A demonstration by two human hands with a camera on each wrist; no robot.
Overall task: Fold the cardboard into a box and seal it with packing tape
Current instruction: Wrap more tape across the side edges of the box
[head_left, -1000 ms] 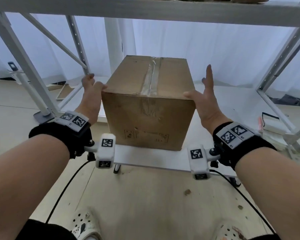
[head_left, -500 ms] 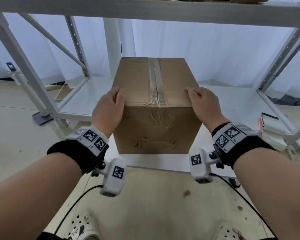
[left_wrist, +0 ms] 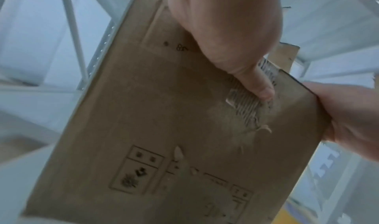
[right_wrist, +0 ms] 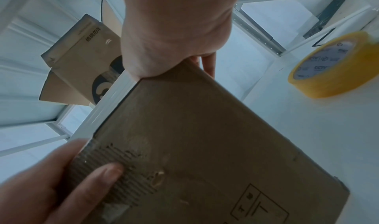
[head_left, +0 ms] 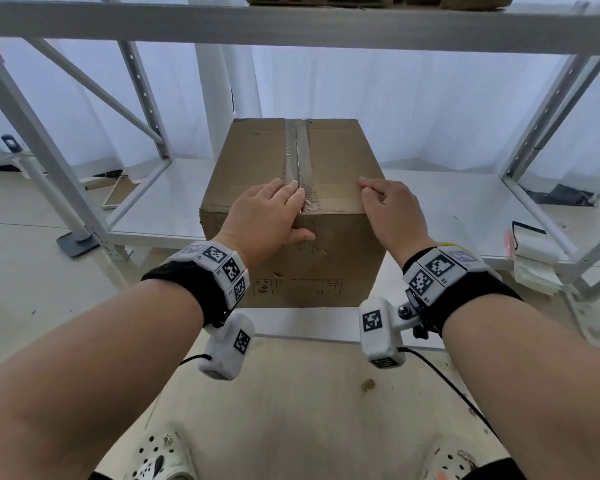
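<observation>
The left hand (head_left: 267, 216) has slid along the box (head_left: 293, 216) top edge to the tape seam (head_left: 300, 157), thumb pressing the front face.

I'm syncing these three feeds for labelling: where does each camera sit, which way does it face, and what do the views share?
Head: worn on the head, looking forward and down at the taped brown cardboard box on the white metal shelf; both forearms, left hand and right hand show.
Left wrist: looks along the left hand at the box's front; its thumb presses torn corrugation.
Right wrist: looks along the right hand at the box's front and a yellow tape roll.
Shared: both wrist views show the box's front, torn patch and opposite hand.
</observation>
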